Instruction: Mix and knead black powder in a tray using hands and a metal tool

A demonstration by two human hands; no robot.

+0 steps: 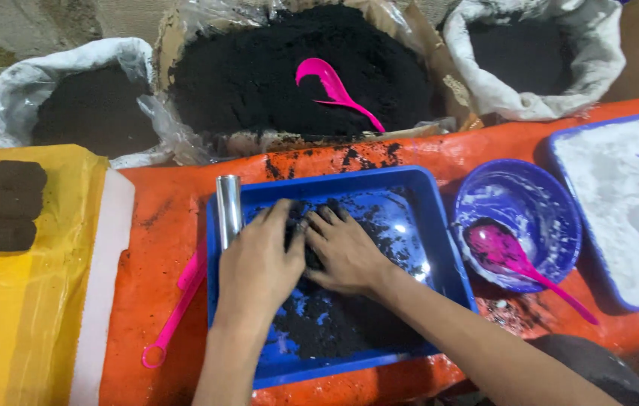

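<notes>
Seemingly, from the head view, a clump of black powder (pixel 306 252) is being pressed and gathered in the blue tray (pixel 439 225), near its upper middle. The left hand (pixel 259 267) is laid flat with fingers together over the clump; the right hand (pixel 345 252) is curled against it from the other side, fingertips dug into the dark mass, both hands touching. Loose, crumbly black powder is scattered over the tray's glossy floor. A shiny metal tube (pixel 228 207) is stood upright at the tray's left rim, a pink scoop (pixel 176 312) lying just outside on the orange sheet (pixel 161 225). Three dark, rounded pressed cakes (pixel 7 204) are lined up on the yellow sheet (pixel 34 301). As a judgement, compacting is in hand, and firm, even squeezing would be called for next.
</notes>
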